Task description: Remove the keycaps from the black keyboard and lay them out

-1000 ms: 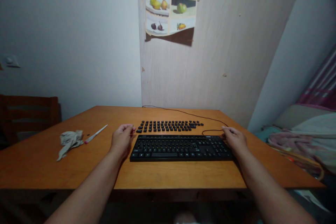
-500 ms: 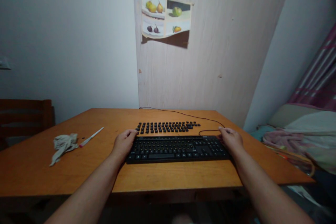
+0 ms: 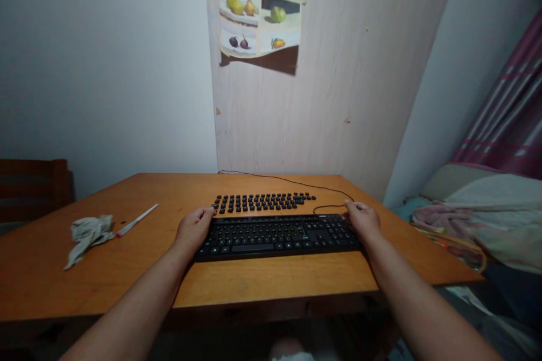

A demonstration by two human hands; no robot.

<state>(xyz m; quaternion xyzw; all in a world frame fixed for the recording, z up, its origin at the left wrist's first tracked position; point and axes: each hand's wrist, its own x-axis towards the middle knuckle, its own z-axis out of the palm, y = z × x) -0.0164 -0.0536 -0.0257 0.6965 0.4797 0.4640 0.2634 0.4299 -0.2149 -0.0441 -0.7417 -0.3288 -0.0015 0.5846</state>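
A black keyboard lies flat on the orange wooden table. My left hand grips its left end, fingers curled over the far left corner. At the keyboard's right end, my right hand is wrapped around the far right corner. Just behind the keyboard, several loose black keycaps are laid out in rows on the table. The keyboard's thin black cable runs from near my right hand toward the wall.
A crumpled grey cloth and a white stick with a pink tip lie on the table's left part. A dark wooden chair stands at the left. Bedding is piled to the right. A fruit picture hangs on the wall.
My view has drifted to the right, so everything sits further left in frame. My left hand has closed in onto the keyboard's left corner. The right hand keeps its hold.
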